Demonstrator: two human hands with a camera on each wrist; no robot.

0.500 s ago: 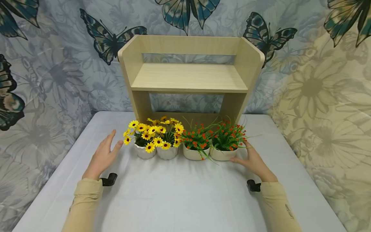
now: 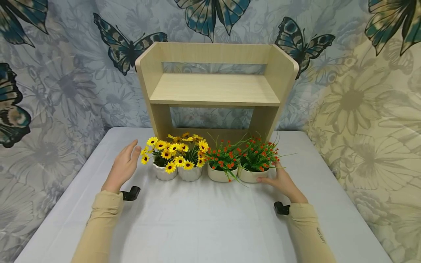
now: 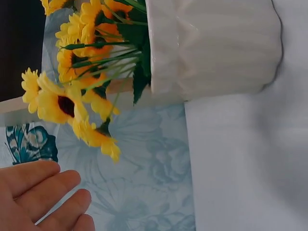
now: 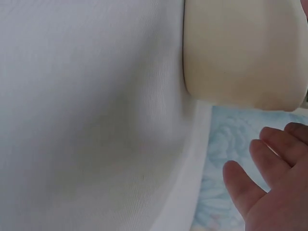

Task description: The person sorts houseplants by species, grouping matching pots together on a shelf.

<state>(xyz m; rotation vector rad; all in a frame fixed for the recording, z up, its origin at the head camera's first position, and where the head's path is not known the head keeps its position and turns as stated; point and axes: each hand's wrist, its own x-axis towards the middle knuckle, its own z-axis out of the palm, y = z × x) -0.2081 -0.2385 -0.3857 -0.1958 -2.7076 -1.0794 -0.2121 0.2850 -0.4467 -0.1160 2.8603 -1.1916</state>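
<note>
Four potted plants stand in a row. Two white scalloped pots [image 2: 190, 174] carry yellow daisy-like flowers [image 2: 179, 160], and two cream pots [image 2: 222, 175] hold grass with small red flowers. Left of the row, my left hand [image 2: 123, 168] is apart from the nearest white pot [image 3: 216, 48], its fingers extended beside the yellow blooms. At the other end my right hand [image 2: 285, 184] reaches around the rightmost cream pot [image 4: 240, 57]. Its thumb is at the pot's front and its spread fingers [image 4: 243, 187] lie along the right side, with a gap showing in the right wrist view.
Directly behind the plants stands a two-level wooden shelf [image 2: 213, 87] with raised side panels. A white cloth [image 2: 197, 226] covers the table, and butterfly-printed fabric [image 2: 72, 87] hangs around the back and sides. Each wrist wears a small black camera [image 2: 131, 193].
My left hand has moved a little forward and right, towards the yellow flowers. My right hand has shifted slightly left, its thumb further across the front of the cream pot.
</note>
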